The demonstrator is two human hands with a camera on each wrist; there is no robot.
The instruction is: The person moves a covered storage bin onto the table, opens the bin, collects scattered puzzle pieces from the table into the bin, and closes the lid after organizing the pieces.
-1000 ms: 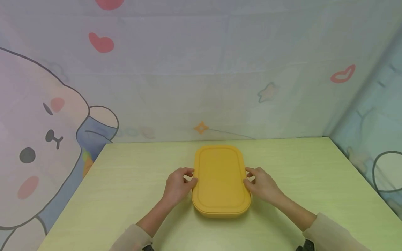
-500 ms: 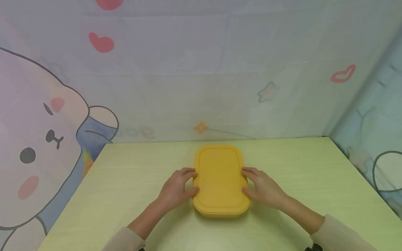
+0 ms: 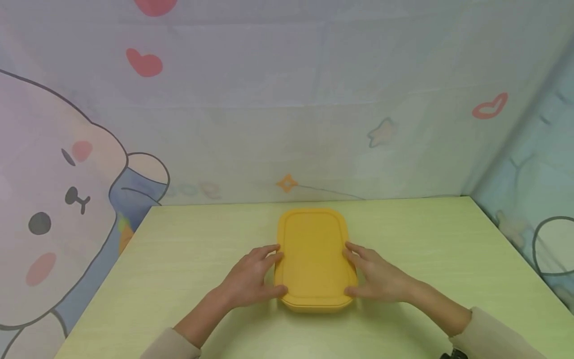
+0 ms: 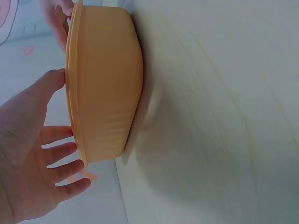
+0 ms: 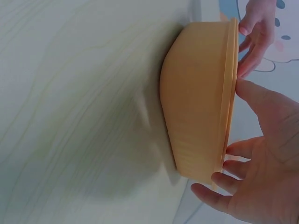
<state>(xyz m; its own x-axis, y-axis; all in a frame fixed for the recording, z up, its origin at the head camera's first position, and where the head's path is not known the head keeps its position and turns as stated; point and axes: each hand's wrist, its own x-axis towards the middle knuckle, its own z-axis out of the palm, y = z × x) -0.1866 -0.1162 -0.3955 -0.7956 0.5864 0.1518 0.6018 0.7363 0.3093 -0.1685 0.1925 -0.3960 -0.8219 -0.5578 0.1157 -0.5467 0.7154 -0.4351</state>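
Observation:
A yellow rectangular food container (image 4: pixel 105 84) with rounded corners stands upright on the table. Its matching yellow lid (image 3: pixel 314 254) lies flat over the top, the rim sitting along the walls. On the lid's left edge rest the spread thumb and fingers of my left hand (image 3: pixel 248 278). My right hand (image 3: pixel 385 275) touches the opposite edge in the same way, thumb near the front corner and fingers farther back. Both wrist views show the fingertips at the lid's rim, with the palms held away from the container wall. What is inside the container is hidden.
The pale yellow-green table (image 3: pixel 188 239) stretches out on both sides of the container. A printed cloth (image 3: pixel 251 99) with hearts and a cartoon animal hangs behind it, and another cloth (image 3: pixel 542 189) hangs at the right.
Both thumbs have slid from mid-edge toward the lid's front corners, and the hands have spread from a narrow pinch to a wide span. The container stays in place.

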